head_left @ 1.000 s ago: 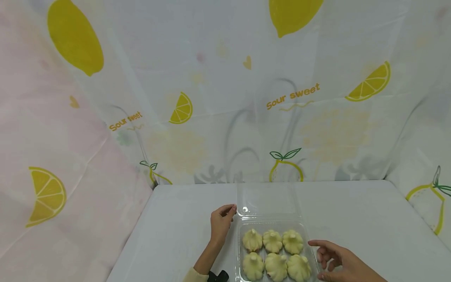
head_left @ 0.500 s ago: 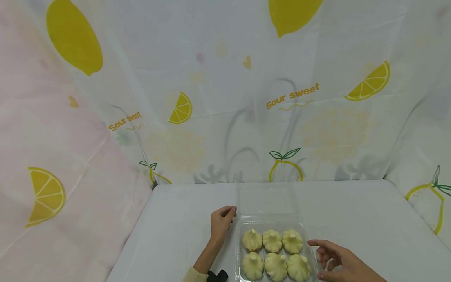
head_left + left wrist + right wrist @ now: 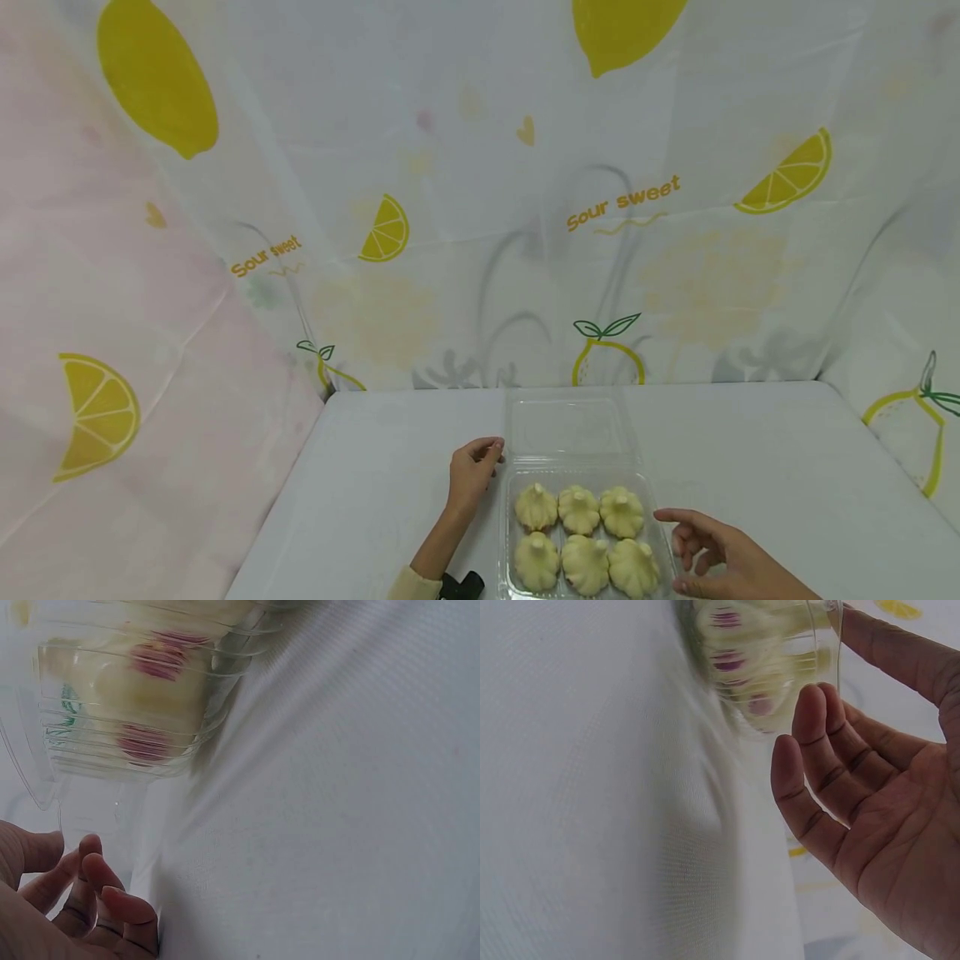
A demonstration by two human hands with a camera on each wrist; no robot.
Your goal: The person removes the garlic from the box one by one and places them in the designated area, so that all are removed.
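Observation:
A clear plastic clamshell box [image 3: 504, 533] stands near the table's front, its clear lid [image 3: 572, 425] folded back flat toward the wall. Inside sit several pale yellow garlic-shaped pieces [image 3: 587, 565] in two rows; purple patches show low on them in both wrist views. What they are made of, I cannot tell. At the lid's left edge is my left hand [image 3: 472, 477], fingers bent, the edge running between thumb and index finger [image 3: 90, 844]. On the box's right side my right hand [image 3: 723, 557] touches the rim, its fingers [image 3: 810, 720] relaxed and apart.
A white-covered table [image 3: 750, 450] carries the box. A lemon-print cloth wall [image 3: 465, 317] rises along the back and both sides. Below my left forearm a small black object [image 3: 463, 586] shows at the frame's bottom; its kind is unclear.
The glare on the lid has faded and its outline shows more clearly. Both hands and the box stay almost where they were.

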